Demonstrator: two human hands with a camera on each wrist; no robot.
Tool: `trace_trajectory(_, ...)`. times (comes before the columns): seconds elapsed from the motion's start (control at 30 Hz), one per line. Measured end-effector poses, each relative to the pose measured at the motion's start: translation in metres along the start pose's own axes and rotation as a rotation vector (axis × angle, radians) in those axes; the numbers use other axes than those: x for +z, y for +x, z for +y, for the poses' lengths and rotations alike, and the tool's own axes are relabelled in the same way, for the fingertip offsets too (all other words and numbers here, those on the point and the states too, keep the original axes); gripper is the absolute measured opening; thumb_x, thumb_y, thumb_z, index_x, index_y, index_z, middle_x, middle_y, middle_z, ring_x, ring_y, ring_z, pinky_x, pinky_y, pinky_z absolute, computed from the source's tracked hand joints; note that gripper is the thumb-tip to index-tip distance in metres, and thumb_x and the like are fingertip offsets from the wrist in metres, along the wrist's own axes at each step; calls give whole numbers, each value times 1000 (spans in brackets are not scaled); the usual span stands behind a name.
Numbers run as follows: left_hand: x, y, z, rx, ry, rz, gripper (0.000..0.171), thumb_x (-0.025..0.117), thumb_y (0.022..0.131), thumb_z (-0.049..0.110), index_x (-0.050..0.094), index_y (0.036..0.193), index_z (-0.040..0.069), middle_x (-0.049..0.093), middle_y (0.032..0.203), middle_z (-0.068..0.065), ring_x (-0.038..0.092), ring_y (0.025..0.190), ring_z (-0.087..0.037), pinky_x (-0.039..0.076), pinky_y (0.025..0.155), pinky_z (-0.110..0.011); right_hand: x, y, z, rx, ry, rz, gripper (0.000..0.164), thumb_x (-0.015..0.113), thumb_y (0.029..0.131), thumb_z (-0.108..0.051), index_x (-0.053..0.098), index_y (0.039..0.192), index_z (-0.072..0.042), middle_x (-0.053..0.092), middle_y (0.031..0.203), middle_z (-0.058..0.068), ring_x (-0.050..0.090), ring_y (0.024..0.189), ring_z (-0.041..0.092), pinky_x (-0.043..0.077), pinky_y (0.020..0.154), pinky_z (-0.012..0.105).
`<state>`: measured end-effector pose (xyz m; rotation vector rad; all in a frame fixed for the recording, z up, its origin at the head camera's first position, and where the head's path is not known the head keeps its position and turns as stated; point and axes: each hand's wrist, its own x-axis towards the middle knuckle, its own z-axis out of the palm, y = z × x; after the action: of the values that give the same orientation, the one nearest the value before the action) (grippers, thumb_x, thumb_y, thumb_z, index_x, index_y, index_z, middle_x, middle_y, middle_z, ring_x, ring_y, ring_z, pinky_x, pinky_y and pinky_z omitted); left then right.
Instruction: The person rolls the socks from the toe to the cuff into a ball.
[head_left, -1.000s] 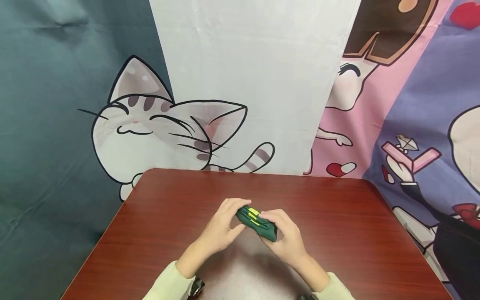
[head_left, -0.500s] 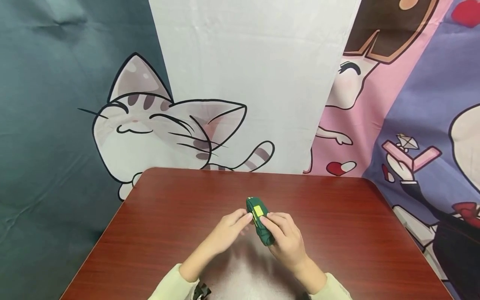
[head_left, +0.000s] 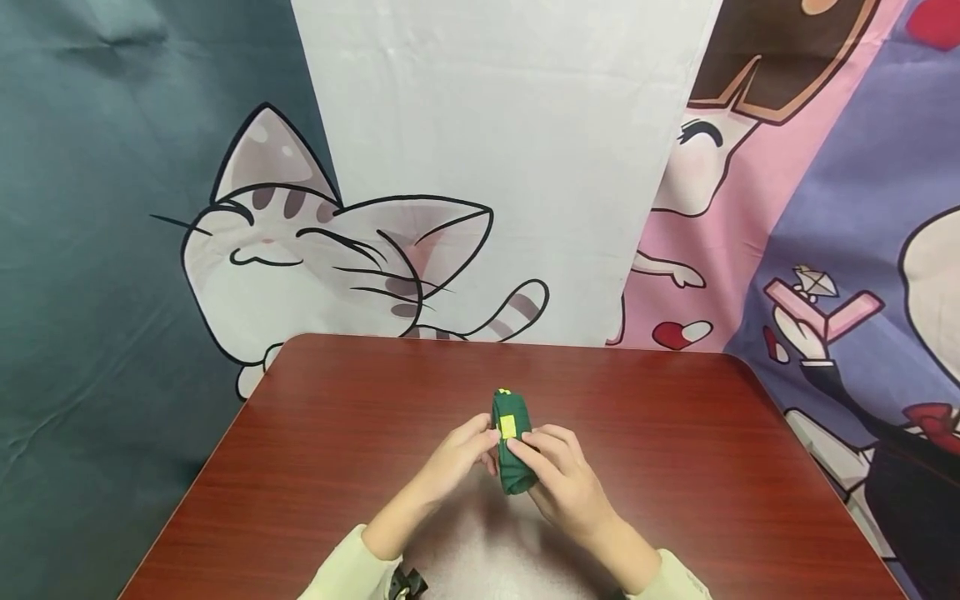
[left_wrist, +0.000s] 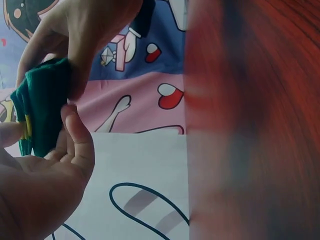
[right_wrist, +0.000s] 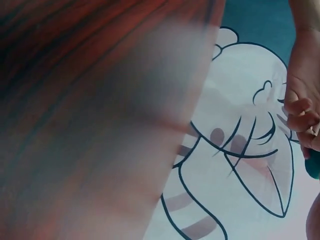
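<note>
A compact dark green folded cloth bundle (head_left: pixel 514 457) with yellow patches is held above the table, standing roughly on end. My left hand (head_left: pixel 456 460) pinches its left edge, thumb in front near the yellow patch. From the right, my right hand (head_left: pixel 568 482) grips the lower part, thumb across the front face. Its plain green side (left_wrist: pixel 47 107) shows between both hands in the left wrist view. Only a small bit of the cloth bundle (right_wrist: pixel 313 165) appears at the right edge of the right wrist view, below the left hand (right_wrist: pixel 305 95). What exactly the bundle is cannot be told.
The reddish-brown wooden table (head_left: pixel 337 392) spreads below and around the hands. Behind it hangs a printed backdrop (head_left: pixel 517 167) with a cartoon cat and figures. A black strap (head_left: pixel 406 585) shows at the left sleeve cuff.
The bundle has turned from a diagonal lie to nearly upright, its yellow patch now facing the head camera. My left hand has shifted from its far-left end to its left side.
</note>
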<state>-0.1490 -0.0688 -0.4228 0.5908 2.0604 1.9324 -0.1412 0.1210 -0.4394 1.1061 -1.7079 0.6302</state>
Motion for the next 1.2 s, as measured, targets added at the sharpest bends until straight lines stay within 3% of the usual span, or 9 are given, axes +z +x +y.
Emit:
trace_trajectory(0.13,-3,-1,1,6,-25,-31,33,42,97,22,51,117,-3,61,93,-10,59,76,-27,53,71,-41,-4,-4,-1,53,75,-55,27,45,95,-7,65,111,0,58,106,17,53,93,33,45,84,33)
trace_trajectory(0.3,-3,-2,1,-6,-48,-69,35,44,96,19,48,121,-5,61,95,-10,61,76,-18,51,76,-49,-6,-4,-1,72,131,-60,32,37,95,1,66,109,-1,57,105,16,51,95,30,43,85,31)
trace_trajectory(0.47,-3,-3,0,1,-60,-92,37,45,97,19,46,123,-7,61,97,-11,62,76,-13,53,75,-41,-7,-1,-1,78,173,-52,34,35,95,3,67,107,-1,56,103,15,51,95,29,43,84,30)
trace_trajectory(0.63,-4,-1,-3,2,-55,-104,36,47,97,20,46,122,-5,61,99,-12,64,80,-13,53,77,-41,-10,1,-3,110,239,-48,33,38,93,6,68,104,-2,59,102,13,52,95,28,43,87,28)
trace_trajectory(0.83,-6,1,-12,13,-45,-141,37,50,95,14,44,125,-7,61,104,-18,63,86,-11,54,77,-39,-19,10,-7,283,456,-62,49,40,69,20,68,102,-3,63,99,10,54,96,24,43,88,24)
trace_trajectory(1.03,-5,2,-16,18,-51,-134,40,53,93,11,44,128,-6,61,110,-22,63,91,-11,54,78,-39,-29,19,-10,472,625,-100,42,49,73,27,64,104,2,61,96,14,55,93,22,47,82,24)
trace_trajectory(1.2,-4,4,-21,-8,-11,-49,32,58,90,12,52,119,0,64,106,-16,63,90,-12,54,75,-31,-31,25,-13,585,561,-180,27,60,78,17,62,100,2,61,94,11,58,88,19,51,76,29)
